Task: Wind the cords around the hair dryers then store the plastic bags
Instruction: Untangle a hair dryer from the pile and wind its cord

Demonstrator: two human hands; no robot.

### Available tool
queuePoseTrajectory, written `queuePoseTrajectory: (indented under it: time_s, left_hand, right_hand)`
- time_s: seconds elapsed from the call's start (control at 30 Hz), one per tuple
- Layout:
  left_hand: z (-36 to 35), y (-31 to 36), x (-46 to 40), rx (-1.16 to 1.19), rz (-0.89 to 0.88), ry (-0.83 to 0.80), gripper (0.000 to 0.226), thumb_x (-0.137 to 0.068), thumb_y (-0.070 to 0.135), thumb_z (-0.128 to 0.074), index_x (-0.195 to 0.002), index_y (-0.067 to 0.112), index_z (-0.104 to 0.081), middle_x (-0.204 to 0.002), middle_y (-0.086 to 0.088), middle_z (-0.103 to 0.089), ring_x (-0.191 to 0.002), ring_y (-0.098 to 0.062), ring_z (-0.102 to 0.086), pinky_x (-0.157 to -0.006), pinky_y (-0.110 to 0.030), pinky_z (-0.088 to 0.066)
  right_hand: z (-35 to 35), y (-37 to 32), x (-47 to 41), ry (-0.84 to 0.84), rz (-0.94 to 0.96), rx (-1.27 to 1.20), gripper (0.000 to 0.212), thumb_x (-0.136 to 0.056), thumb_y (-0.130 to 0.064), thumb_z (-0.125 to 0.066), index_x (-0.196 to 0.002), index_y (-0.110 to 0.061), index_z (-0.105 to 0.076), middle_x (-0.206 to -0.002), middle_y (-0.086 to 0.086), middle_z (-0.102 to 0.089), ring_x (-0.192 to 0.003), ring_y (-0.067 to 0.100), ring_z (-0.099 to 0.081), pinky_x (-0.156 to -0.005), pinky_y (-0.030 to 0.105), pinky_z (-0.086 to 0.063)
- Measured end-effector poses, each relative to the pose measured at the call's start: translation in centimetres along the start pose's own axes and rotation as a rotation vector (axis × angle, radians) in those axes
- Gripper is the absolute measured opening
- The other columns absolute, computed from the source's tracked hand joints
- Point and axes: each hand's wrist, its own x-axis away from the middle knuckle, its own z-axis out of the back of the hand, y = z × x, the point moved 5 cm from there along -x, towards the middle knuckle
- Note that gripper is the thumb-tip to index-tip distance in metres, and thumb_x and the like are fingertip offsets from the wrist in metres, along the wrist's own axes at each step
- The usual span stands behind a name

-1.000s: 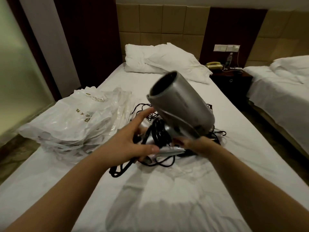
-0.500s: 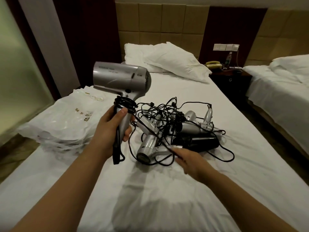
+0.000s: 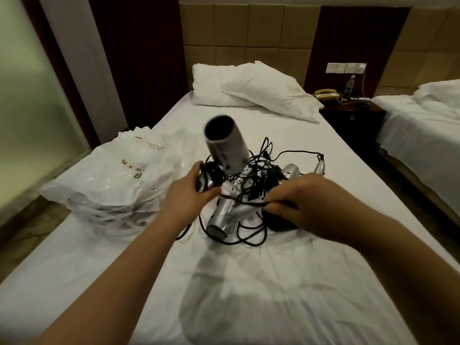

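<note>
My left hand (image 3: 185,195) grips the handle of a silver hair dryer (image 3: 225,143), whose nozzle points up and toward me, blurred by motion. Black cord (image 3: 211,174) is wound around that handle. My right hand (image 3: 305,202) pinches a stretch of the black cord (image 3: 245,200) that runs back toward the held dryer. Under both hands lies a heap of more silver hair dryers (image 3: 221,216) tangled in black cords (image 3: 263,158) on the white bed (image 3: 249,282). A stack of white plastic bags (image 3: 119,180) lies to the left of the heap.
White pillows (image 3: 251,89) lie at the head of the bed. A dark nightstand (image 3: 351,115) with a telephone (image 3: 327,93) and a bottle stands at right, before a second bed (image 3: 423,125). A frosted glass wall (image 3: 29,100) runs along the left.
The held dryer has turned from sideways to nozzle toward me and dropped closer to the heap. My right hand rose from the heap and took hold of the cord.
</note>
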Motion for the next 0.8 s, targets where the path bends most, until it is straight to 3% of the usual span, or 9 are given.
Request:
queuePoseTrajectory:
  time_s: [0.07,0.2,0.3,0.4,0.5,0.57,0.7,0.8]
  left_hand:
    - [-1.0,0.1,0.1,-0.243,-0.065,-0.099,0.074,-0.083,0.037,-0.069,-0.146,0.023,-0.031,-0.114,-0.012,-0.064,-0.100,-0.030,-0.059,-0.077,-0.032,-0.044]
    - [-3.1,0.4,1.1,-0.511,-0.194,-0.369,0.076,-0.083,0.047,-0.064,-0.147,0.030,-0.026,-0.104,-0.004,-0.063,-0.099,-0.024,-0.058,-0.071,-0.032,-0.044]
    - [-3.2,0.9,1.8,-0.496,-0.256,-0.485,0.079,-0.085,0.048,-0.060,-0.150,0.029,-0.018,-0.092,0.002,-0.055,-0.090,-0.018,-0.054,-0.067,-0.030,-0.037]
    - [-2.5,1.8,3.0,-0.417,-0.293,-0.563,0.076,-0.087,0.047,-0.056,-0.150,0.032,-0.016,-0.078,0.008,-0.049,-0.078,-0.013,-0.047,-0.070,-0.032,-0.041]
    - [-2.1,3.8,4.3,-0.472,-0.398,-0.600,0.085,-0.080,0.058,-0.061,-0.149,0.033,-0.017,-0.086,0.008,-0.054,-0.079,-0.009,-0.047,-0.068,-0.025,-0.039]
    - [-2.2,4.8,5.1,-0.483,-0.460,-0.603,0.084,-0.077,0.057,-0.066,-0.146,0.033,-0.025,-0.089,0.009,-0.059,-0.080,-0.005,-0.051,-0.057,-0.015,-0.031]
    - [-1.5,5.1,5.8,-0.166,-0.431,-0.645,0.071,-0.074,0.043,-0.075,-0.132,0.040,-0.033,-0.076,0.019,-0.056,-0.070,0.010,-0.052,-0.060,-0.007,-0.036]
    - [0.1,3.9,5.0,0.258,-0.251,-0.627,0.076,-0.074,0.031,-0.076,-0.124,0.058,-0.026,-0.079,0.001,-0.063,-0.055,-0.004,-0.054,-0.056,-0.023,-0.046]
  right_hand:
    - [-0.4,-1.0,-0.6,0.007,0.079,0.015,0.021,-0.091,-0.032,-0.050,-0.091,-0.019,-0.066,-0.087,-0.001,-0.066,-0.081,0.019,-0.055,-0.071,0.034,-0.045]
    - [0.2,0.0,-2.1,0.054,0.059,-0.010,0.017,-0.089,-0.025,-0.054,-0.086,-0.015,-0.067,-0.081,0.001,-0.064,-0.080,0.020,-0.056,-0.069,0.031,-0.039]
    - [1.0,1.3,-2.9,0.084,-0.006,-0.094,0.010,-0.087,-0.020,-0.061,-0.087,-0.017,-0.071,-0.081,0.000,-0.068,-0.080,0.016,-0.059,-0.076,0.035,-0.046]
    - [2.0,2.7,-3.2,0.173,-0.055,-0.190,0.007,-0.082,-0.019,-0.069,-0.084,-0.013,-0.071,-0.067,-0.005,-0.063,-0.064,0.002,-0.053,-0.065,0.015,-0.041]
    - [2.1,3.6,-4.3,0.214,-0.105,-0.323,0.014,-0.079,-0.020,-0.073,-0.072,-0.013,-0.064,-0.063,-0.001,-0.057,-0.059,0.004,-0.046,-0.058,0.012,-0.035]
    - [1.0,4.1,-5.2,0.145,-0.157,-0.387,0.024,-0.080,-0.022,-0.072,-0.063,-0.017,-0.056,-0.058,-0.003,-0.052,-0.053,0.002,-0.041,-0.055,0.013,-0.033]
    - [-2.0,6.4,-5.1,-0.032,-0.289,-0.539,0.027,-0.085,-0.016,-0.067,-0.060,-0.019,-0.057,-0.057,-0.006,-0.051,-0.060,0.009,-0.048,-0.064,0.024,-0.042]
    - [-5.4,8.4,-3.2,-0.045,-0.468,-0.724,0.028,-0.091,0.004,-0.051,-0.069,-0.013,-0.055,-0.061,-0.009,-0.053,-0.066,0.014,-0.047,-0.069,0.025,-0.047]
